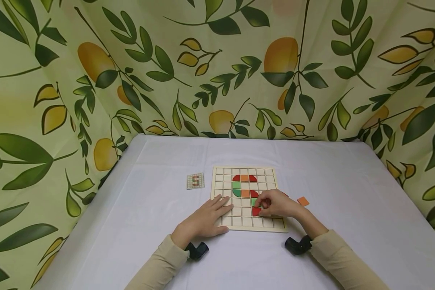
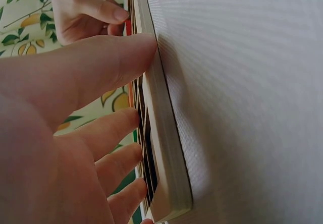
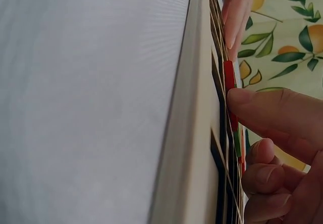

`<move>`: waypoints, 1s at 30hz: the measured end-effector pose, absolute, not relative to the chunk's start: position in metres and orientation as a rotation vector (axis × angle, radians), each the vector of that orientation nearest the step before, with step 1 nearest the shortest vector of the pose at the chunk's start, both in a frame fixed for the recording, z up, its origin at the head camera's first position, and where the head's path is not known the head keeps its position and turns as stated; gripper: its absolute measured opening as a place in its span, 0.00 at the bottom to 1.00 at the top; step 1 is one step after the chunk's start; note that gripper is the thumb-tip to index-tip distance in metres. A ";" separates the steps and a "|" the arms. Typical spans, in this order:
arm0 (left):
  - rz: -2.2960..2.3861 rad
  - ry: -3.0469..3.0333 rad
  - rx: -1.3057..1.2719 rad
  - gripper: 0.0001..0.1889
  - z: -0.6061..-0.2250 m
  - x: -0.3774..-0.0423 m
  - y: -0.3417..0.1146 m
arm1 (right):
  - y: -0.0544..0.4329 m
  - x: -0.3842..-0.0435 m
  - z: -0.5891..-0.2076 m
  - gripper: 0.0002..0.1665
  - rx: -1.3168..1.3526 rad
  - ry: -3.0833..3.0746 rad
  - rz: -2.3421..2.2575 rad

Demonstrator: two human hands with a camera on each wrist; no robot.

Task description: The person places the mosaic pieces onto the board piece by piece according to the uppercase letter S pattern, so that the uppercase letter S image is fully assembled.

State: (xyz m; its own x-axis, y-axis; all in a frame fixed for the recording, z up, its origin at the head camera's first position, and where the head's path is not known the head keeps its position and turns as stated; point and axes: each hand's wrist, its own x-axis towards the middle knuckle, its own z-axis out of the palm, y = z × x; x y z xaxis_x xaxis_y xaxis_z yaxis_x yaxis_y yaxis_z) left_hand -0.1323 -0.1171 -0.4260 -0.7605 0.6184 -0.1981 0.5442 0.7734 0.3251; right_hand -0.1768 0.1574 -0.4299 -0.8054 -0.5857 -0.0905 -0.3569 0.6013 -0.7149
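Observation:
A wooden grid board (image 1: 235,223) lies on the table, with red, orange and green tiles set in an S-like curve in its squares. My left hand (image 1: 209,217) rests on the board's front left part, fingers spread. Its thumb (image 2: 126,52) lies against the board's front edge. Over the right part of the board, my right hand (image 1: 275,203) holds a red tile (image 1: 255,211) with a rounded side between bent fingers and thumb. The thumb tip (image 3: 242,97) touches that tile in the right wrist view. Just above it, a light green tile (image 1: 253,201) is partly covered by the fingers.
A small pattern card (image 1: 195,181) showing a similar S shape lies left of the board. An orange square tile (image 1: 303,201) lies right of it, and a bit of red shows behind the right hand. White cloth (image 1: 159,161) covers the table; a leaf-patterned curtain (image 1: 221,80) hangs behind.

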 end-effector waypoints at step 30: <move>0.367 2.674 0.899 0.34 -0.426 -0.132 -0.117 | 0.180 -0.171 -0.430 0.10 -0.715 2.507 -1.143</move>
State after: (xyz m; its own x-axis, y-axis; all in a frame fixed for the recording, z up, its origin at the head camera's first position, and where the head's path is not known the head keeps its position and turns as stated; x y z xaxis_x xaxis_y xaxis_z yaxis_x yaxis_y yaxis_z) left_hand -0.1319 -0.1171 -0.4261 -0.7612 0.6185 -0.1951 0.5431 0.7723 0.3294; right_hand -0.1708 0.1802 -0.4299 -0.8331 -0.5500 -0.0588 -0.3163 0.5608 -0.7651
